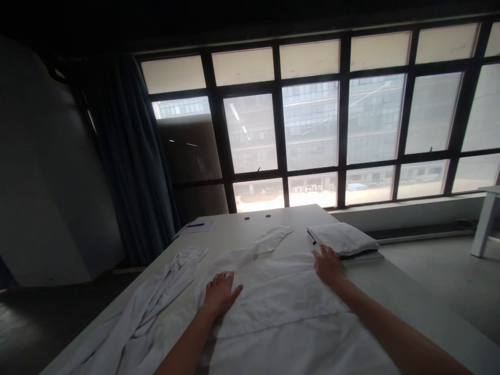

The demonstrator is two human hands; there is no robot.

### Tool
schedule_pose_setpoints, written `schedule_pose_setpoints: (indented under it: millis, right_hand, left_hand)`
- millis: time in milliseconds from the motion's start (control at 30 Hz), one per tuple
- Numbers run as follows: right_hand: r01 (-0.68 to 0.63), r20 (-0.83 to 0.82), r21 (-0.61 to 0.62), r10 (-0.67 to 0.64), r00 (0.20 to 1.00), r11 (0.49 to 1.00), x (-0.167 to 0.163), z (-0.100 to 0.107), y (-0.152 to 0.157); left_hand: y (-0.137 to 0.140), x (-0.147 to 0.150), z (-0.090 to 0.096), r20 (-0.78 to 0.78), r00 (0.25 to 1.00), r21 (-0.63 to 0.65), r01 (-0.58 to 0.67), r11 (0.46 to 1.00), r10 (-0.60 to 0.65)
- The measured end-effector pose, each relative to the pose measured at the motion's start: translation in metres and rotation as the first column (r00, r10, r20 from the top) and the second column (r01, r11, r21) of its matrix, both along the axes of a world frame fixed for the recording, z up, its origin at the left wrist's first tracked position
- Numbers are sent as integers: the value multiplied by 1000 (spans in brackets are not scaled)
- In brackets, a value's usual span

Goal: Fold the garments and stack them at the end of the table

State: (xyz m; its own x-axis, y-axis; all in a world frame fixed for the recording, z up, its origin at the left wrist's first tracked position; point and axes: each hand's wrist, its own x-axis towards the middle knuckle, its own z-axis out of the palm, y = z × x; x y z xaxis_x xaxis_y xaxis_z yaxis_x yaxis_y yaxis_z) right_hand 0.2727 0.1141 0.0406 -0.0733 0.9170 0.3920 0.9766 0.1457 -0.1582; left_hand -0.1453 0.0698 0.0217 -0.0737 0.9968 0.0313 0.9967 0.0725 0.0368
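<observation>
A white long-sleeved garment (281, 297) lies spread on the white table in front of me, with one sleeve (269, 242) stretched toward the far end. My left hand (222, 294) rests on the garment's left part, its fingers apart and the thumb out to the side. At the right edge of the cloth is my right hand (328, 264), fingers loosely spread and slightly bent, palm down. Just beyond it sits a stack of folded cloth (344, 237), white on top with a dark layer below.
Another crumpled white cloth (156, 291) lies along the left side of the table (230, 234). A blue pen (196, 225) is on paper at the far left corner. Two round holes are set near the far edge. Windows and a dark blue curtain (133, 156) stand behind.
</observation>
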Motion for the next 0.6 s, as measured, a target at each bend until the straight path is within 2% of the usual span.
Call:
schedule_pose_setpoints:
  millis: [67,100,167,233,367,433,533,600]
  right_hand:
    - [-84,23,-62,86,996,995,-30,-16,-12]
    - [-105,14,-148,108,994,983,-43,-24,-18]
    - [-97,-24,-327,94,995,940,-62,-38,-24]
    - [-76,-34,-422,68,997,904,-69,-47,-24]
    - [-66,-3,-385,71,997,920,-64,-45,-11]
    - [-25,21,-335,34,999,942,-64,-39,-7]
    - [39,70,-214,-25,997,976,-83,-33,-15]
    - [-34,62,-201,47,997,979,-104,-34,-29]
  left_hand:
    - [3,5,4,-4,1000,32,4,999,-4]
    - [3,8,6,-6,1000,55,5,998,-5]
    - [2,15,11,-7,1000,100,1,995,0]
    - [-3,24,14,-1,1000,122,-8,992,9]
    - [-23,36,8,32,999,86,13,996,-16]
    - [-34,34,0,55,998,21,32,999,-33]
    - [-42,24,-11,72,996,-66,62,996,-57]
    - [-41,17,-16,63,995,-54,87,995,-83]
